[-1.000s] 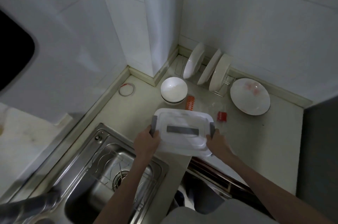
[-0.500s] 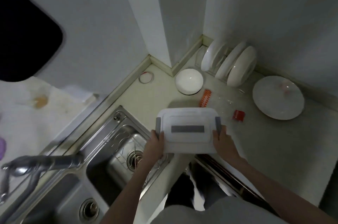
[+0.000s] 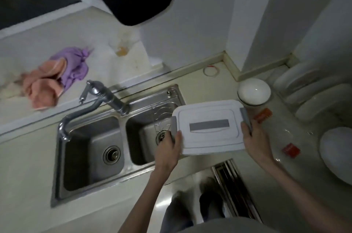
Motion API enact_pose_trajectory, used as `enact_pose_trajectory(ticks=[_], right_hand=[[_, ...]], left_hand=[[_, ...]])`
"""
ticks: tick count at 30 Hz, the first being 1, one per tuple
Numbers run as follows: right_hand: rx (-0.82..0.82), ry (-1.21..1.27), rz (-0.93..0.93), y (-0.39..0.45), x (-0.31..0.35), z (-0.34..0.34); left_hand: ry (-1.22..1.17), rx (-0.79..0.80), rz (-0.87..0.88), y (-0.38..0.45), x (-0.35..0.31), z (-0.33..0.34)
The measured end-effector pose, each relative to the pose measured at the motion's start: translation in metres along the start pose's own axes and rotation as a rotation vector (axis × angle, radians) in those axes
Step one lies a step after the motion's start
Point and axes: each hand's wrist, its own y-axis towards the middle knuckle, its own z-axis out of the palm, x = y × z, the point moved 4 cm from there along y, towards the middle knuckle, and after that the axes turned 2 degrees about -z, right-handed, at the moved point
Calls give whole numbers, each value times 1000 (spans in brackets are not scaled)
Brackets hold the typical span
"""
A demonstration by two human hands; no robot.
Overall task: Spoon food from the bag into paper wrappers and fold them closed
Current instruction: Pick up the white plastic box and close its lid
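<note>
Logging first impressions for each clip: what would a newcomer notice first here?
A white lidded container with grey clips, held at both ends by the left hand and right hand beside the steel double sink. Then the pink and purple cloths on the ledge at far left.

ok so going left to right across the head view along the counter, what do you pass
pink and purple cloths → faucet → left sink basin → right sink basin → white lidded box → small red packet → white plate
</note>
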Motion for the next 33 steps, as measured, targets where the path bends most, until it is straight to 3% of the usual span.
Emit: enact_pose_trajectory(ticks=[9, 20, 33], right_hand=[[343, 6, -363, -57, 135, 109], [675, -32, -707, -278, 235, 227], [1077, -130, -1128, -537, 339, 367]], left_hand=[[-299, -472, -259, -108, 127, -107], [-534, -733, -578, -320, 308, -179], [-752, -1273, -980, -538, 444, -198]])
